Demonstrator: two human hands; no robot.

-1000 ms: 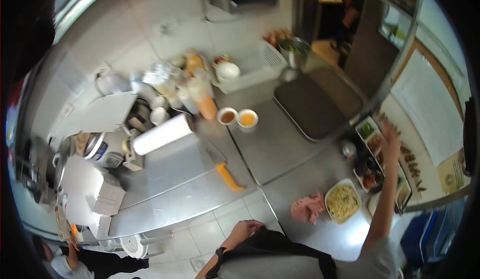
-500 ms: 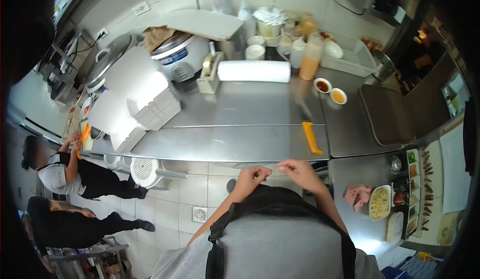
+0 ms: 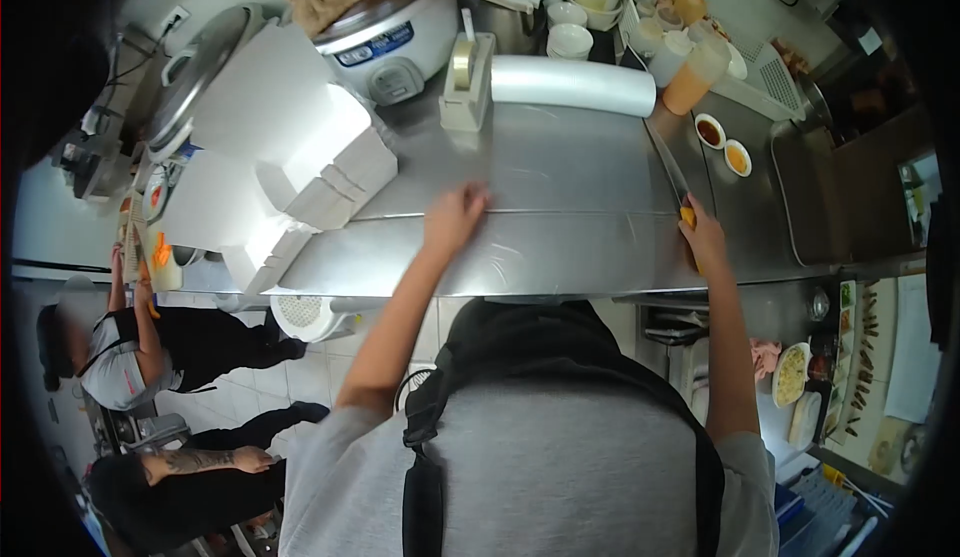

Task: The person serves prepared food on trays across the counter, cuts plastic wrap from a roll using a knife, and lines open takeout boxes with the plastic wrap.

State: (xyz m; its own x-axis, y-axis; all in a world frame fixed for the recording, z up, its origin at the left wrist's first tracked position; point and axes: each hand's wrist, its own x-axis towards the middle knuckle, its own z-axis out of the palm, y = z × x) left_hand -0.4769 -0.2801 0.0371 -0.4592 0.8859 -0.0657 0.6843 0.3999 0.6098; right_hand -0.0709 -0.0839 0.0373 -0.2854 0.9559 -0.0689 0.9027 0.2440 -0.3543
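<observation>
- Right hand: fingers closed on yellow handle of knife, right part of steel counter; blade points far-left, tip near white roll.
- Left hand: over counter, left of knife, fingers curled; can't tell if fully closed or touching the surface.
- Tape dispenser: just beside roll's left end.
- Orange-filled bottle: upright, near roll's right end.
- Two sauce cups: right of knife blade.
- Open white cartons: counter's left side.
</observation>
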